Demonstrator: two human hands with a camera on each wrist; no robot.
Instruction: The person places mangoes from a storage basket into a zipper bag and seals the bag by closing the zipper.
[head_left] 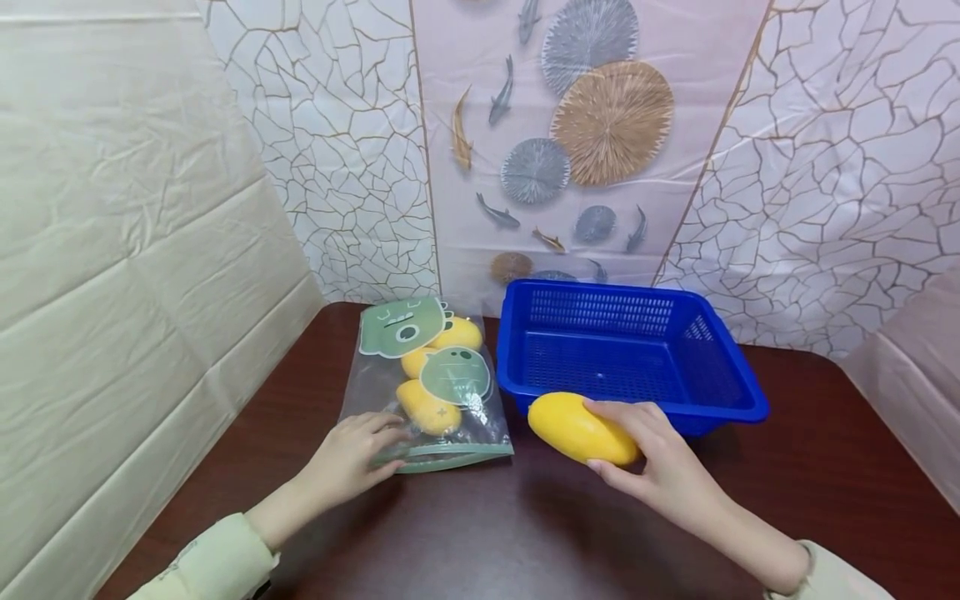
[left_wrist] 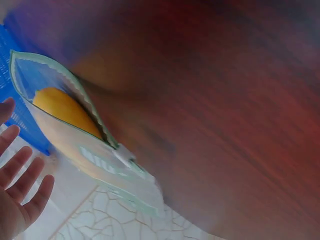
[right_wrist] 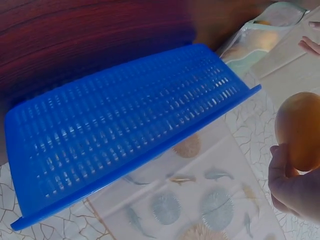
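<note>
A yellow mango (head_left: 577, 427) is gripped in my right hand (head_left: 667, 462), thumb on the near side and fingers over the far side, just above the near rim of a blue plastic basket (head_left: 592, 317). The right wrist view shows this mango (right_wrist: 300, 125) in shadow beside the basket. A clear zip bag (head_left: 372, 387) with green cartoon prints lies left of the basket, holding several yellow mangoes (head_left: 435, 412). My left hand (head_left: 356, 454) is by the bag's near left corner, fingers loosely spread. In the left wrist view, the bag's mouth gapes around a mango (left_wrist: 67, 110).
Everything stands on a dark reddish-brown table (head_left: 465, 533). Behind it hangs a patterned cloth (head_left: 480, 242) with fish and round leaf prints. A pale cloth wall (head_left: 150, 275) rises along the left side.
</note>
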